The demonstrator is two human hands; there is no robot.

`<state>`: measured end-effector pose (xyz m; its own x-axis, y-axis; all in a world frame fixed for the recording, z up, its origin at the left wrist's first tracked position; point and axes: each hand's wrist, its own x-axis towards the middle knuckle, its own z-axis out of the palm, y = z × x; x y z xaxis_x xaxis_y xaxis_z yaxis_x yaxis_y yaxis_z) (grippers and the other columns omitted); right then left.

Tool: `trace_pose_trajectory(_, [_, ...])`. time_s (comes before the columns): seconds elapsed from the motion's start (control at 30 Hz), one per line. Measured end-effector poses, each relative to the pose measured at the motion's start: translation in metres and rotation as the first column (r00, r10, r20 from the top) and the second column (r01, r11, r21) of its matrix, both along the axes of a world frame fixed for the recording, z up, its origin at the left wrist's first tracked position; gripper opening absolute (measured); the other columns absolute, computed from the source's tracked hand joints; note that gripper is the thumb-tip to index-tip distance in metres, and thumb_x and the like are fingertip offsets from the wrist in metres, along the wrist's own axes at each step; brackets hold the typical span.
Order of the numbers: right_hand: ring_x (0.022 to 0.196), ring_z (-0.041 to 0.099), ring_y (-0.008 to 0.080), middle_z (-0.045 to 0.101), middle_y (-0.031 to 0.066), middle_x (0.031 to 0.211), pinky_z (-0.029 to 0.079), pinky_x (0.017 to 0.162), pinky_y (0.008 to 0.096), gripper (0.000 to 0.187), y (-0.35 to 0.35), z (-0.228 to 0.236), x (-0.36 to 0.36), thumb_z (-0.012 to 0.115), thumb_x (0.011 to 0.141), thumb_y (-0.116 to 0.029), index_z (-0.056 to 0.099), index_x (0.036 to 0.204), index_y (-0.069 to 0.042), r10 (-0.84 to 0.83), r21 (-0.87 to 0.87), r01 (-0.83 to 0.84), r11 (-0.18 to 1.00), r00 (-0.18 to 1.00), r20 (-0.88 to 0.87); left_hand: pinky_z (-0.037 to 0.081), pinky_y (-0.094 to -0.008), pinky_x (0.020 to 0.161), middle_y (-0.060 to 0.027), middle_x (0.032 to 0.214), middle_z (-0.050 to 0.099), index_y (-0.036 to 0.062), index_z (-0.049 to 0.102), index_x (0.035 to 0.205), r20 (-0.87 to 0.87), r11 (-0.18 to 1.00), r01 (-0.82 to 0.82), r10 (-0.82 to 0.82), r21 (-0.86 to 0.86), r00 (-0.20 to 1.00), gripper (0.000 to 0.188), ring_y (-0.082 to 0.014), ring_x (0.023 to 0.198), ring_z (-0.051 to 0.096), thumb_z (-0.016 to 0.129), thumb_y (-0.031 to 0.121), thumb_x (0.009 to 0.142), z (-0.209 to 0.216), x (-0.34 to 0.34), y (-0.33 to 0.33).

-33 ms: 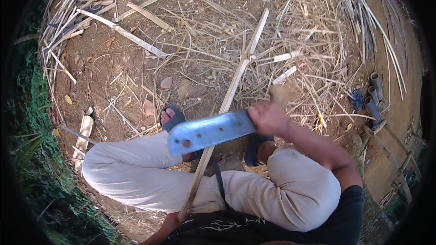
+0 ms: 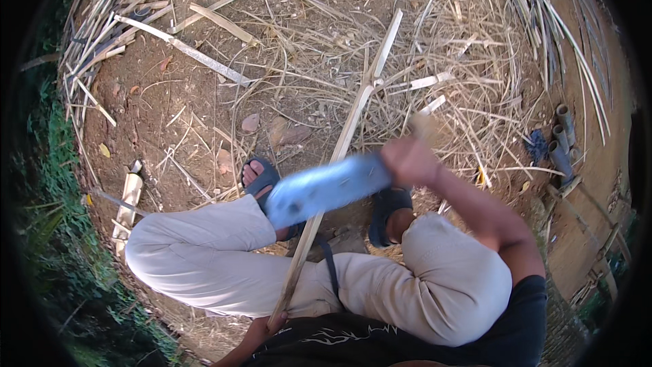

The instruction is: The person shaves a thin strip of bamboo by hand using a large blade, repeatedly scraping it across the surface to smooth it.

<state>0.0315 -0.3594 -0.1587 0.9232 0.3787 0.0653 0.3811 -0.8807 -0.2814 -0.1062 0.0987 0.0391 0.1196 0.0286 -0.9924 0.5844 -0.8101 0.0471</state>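
My right hand [image 2: 411, 162] is closed round the handle of a wide cleaver [image 2: 322, 189], whose flat, holed blade is blurred by motion. That blade crosses in front of a long split bamboo strip [image 2: 299, 265]; I cannot tell whether it touches it. The strip slants from my waist, between my legs, to the littered ground ahead. Down by my shirt hem, my left hand [image 2: 259, 333] grips the strip's near end, its fingers partly hidden. At the far end the strip meets another pale bamboo piece [image 2: 387, 44].
Bamboo shavings [image 2: 468, 95] cover the ground ahead. Split bamboo pieces [image 2: 102, 34] are heaped at the far left, and long thin strips [image 2: 536, 13] lie at the far right. Short bamboo tubes [image 2: 560, 139] rest at the right. My sandalled feet [image 2: 261, 175] flank the strip close to the blade.
My right hand and the cleaver have shifted slightly to the right and away from me, and the blade is more blurred. My left hand keeps its hold on the strip.
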Motion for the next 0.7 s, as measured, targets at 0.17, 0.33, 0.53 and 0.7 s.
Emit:
trace_pose_trajectory(0.17, [0.083,0.069,0.0383,0.07,0.0205,0.088,0.055,0.076,0.0486,0.03,-0.134,-0.017,0.079,0.057,0.09,-0.028,0.063,0.099,0.0,-0.717,-0.369,0.615,0.697,0.613,-0.332,0.05,-0.0402,0.076,-0.0159,0.079,0.068,-0.0008,0.069,0.095,-0.017,0.999,-0.048,0.048,0.017,0.999,0.067,-0.0249,0.08,0.064,0.047,0.062,0.095,0.003,0.018,-0.023])
trace_pose_trajectory(0.33, [0.084,0.069,0.0352,0.071,0.018,0.091,0.054,0.081,0.0476,0.021,-0.051,0.027,0.056,0.059,0.087,-0.021,0.062,0.099,-0.004,-0.491,-0.315,0.377,0.871,0.677,-0.548,0.047,-0.0359,0.07,-0.0095,0.074,0.064,-0.0005,0.067,0.087,-0.013,0.998,-0.04,0.041,0.043,0.999,0.062,-0.016,0.076,0.057,0.05,0.059,0.096,-0.009,0.016,-0.014])
trace_pose_trajectory(0.53, [0.082,0.07,0.0341,0.07,0.0209,0.088,0.057,0.073,0.0449,0.029,-0.163,-0.071,0.108,0.062,0.086,-0.021,0.067,0.107,-0.002,-0.82,-0.272,0.79,0.549,0.446,-0.357,0.046,-0.0349,0.06,-0.0069,0.063,0.061,-0.0013,0.062,0.075,-0.01,0.999,0.002,-0.002,0.047,1.0,0.065,-0.0141,0.063,0.055,0.047,0.057,0.098,0.007,0.038,-0.024])
trace_pose_trajectory(0.7, [0.083,0.069,0.0389,0.07,0.0238,0.088,0.056,0.078,0.0471,0.029,-0.14,-0.071,0.12,0.062,0.086,-0.026,0.064,0.094,0.002,-0.67,-0.21,0.641,0.738,0.657,-0.345,0.044,-0.0325,0.06,-0.0027,0.069,0.06,0.0035,0.062,0.078,-0.029,0.997,-0.074,0.075,0.006,0.997,0.058,-0.0112,0.068,0.053,0.046,0.055,0.099,-0.001,0.026,-0.015])
